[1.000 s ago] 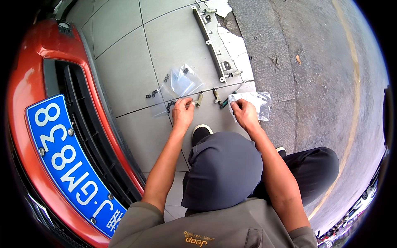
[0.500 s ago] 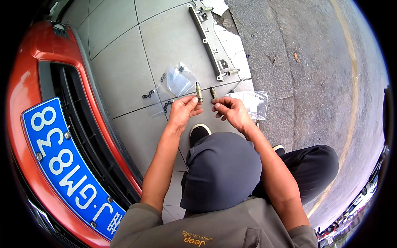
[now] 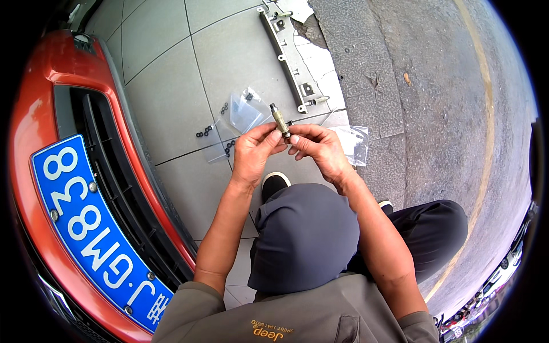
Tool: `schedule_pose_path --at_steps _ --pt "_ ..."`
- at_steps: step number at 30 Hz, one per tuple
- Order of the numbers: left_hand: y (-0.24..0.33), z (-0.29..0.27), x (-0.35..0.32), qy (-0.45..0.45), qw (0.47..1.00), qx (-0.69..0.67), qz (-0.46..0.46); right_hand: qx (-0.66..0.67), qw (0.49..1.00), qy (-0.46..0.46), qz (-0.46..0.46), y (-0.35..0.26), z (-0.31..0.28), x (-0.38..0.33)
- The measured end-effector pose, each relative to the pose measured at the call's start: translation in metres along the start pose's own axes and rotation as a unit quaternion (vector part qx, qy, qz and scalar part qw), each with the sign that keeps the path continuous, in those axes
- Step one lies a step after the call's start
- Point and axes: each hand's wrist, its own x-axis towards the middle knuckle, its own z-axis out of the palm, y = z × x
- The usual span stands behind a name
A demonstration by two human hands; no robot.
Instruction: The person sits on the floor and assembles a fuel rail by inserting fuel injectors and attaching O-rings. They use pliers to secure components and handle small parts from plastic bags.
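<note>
1. While the left hand holds it in a narrow pinch, the cylindrical metal part tilts above the tiled floor.
2. The right hand is at its lower end; whether that hand grips it, I cannot tell.
3. Black rings lie leftward, beside clear plastic bags.
4. Farther ahead rests a long metal rail.

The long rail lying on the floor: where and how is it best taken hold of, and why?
Probably at mid-length, on the rail's dark bar, coming from above and the left. The long, narrow shape suggests a central grip for balance; that left edge looks fairly plain, whereas brackets and metal fittings jut out to the right.
</note>
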Motion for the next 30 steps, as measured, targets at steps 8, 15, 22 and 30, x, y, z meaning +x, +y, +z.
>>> schedule_pose_path --at_steps 8,15,22,30 --pt "-0.005 0.001 0.0 0.006 1.0 0.025 0.007 -0.027 0.999 0.014 -0.011 -0.001 0.002 -0.001" --pt "0.0 -0.002 -0.001 -0.01 0.995 0.076 0.067 -0.087 0.996 0.03 -0.006 0.003 0.002 -0.001" --pt "-0.003 -0.002 -0.004 -0.028 0.998 0.028 0.056 -0.171 0.981 0.061 -0.074 0.008 0.001 0.001" --pt "-0.014 -0.018 -0.004 -0.041 0.99 -0.131 0.02 -0.203 0.972 0.035 -0.111 -0.004 0.017 -0.005"
